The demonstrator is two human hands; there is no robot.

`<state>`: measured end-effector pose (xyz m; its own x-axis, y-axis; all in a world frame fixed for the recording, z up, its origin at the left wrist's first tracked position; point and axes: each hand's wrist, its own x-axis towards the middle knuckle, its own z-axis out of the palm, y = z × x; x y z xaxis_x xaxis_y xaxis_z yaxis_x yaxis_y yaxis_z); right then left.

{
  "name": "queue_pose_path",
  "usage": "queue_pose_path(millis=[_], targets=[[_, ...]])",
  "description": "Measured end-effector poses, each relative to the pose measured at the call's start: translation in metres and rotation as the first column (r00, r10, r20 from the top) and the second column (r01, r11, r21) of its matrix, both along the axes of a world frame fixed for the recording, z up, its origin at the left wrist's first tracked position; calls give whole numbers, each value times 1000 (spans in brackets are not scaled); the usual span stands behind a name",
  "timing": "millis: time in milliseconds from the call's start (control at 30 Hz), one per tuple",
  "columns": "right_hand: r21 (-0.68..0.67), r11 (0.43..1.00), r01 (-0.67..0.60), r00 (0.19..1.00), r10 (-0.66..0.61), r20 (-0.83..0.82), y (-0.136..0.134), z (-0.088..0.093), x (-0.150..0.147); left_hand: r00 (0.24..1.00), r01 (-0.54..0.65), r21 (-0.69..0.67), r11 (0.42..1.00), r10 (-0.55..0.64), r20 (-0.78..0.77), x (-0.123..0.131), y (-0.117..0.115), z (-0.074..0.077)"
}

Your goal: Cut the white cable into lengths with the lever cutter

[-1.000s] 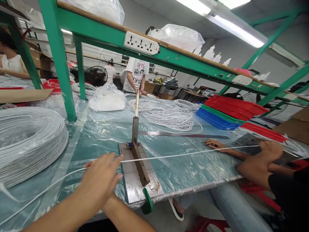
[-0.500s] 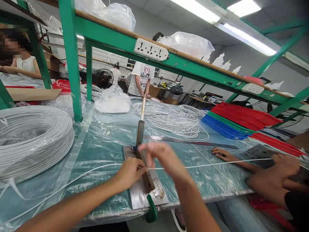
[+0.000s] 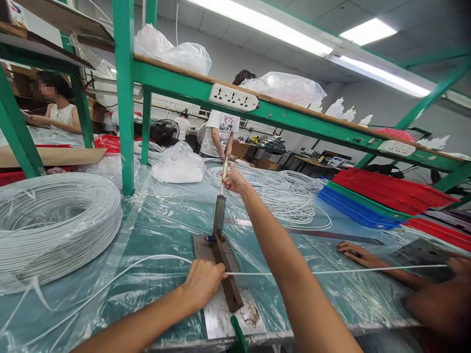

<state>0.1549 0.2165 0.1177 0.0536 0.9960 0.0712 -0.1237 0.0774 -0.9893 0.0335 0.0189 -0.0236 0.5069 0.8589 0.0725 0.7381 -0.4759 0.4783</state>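
My left hand [image 3: 204, 280] is closed around a white cable [image 3: 154, 256] beside the brown metal bar of a lever cutter [image 3: 230, 289]. The cable crosses the cutter and runs taut to the right, toward a co-worker's hand at the edge of view. My right hand [image 3: 235, 179] grips the cutter's lever handle [image 3: 224, 172], which stands raised above the base. A blue spring [image 3: 211, 239] shows at the lever's pivot. The cutter's metal base plate [image 3: 215, 318] lies at the table's front edge, with a green clamp [image 3: 238, 336] there.
A large coil of white cable [image 3: 106, 230] lies at left. Loose cable loops [image 3: 272, 196] and a long steel ruler [image 3: 331, 236] lie beyond the cutter. Stacked red, green and blue trays [image 3: 364, 201] stand at right. A co-worker's hand [image 3: 355, 252] rests on the table. A green shelf frame [image 3: 290, 108] spans above.
My right hand has moved up and away from beside the cable to the lever handle and closed on it. My left hand stays on the cable. The view has shifted slightly.
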Motion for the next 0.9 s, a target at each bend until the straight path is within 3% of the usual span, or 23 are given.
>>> queue_pose_path(millis=[167,333,433,600,800,900], targets=[[-183,981,-68,997,71,13,-33,20,24,980,-50,-143,989,77,186,4,8,-10],[-227,973,-46,999,42,-25,-121,31,50,917,-55,-286,957,162,364,6,17,-20],[-300,954,12,998,-31,-60,-175,20,62,878,-55,-324,944,200,434,9,20,-24],[-420,904,-78,992,28,-122,-239,-20,85,845,-158,-417,895,341,412,17,23,-30],[-568,823,18,994,-77,-81,-281,-38,76,826,-269,-436,859,439,355,24,22,-28],[-648,761,-15,994,-59,-92,-291,-44,70,834,-278,-420,864,434,341,24,21,-27]])
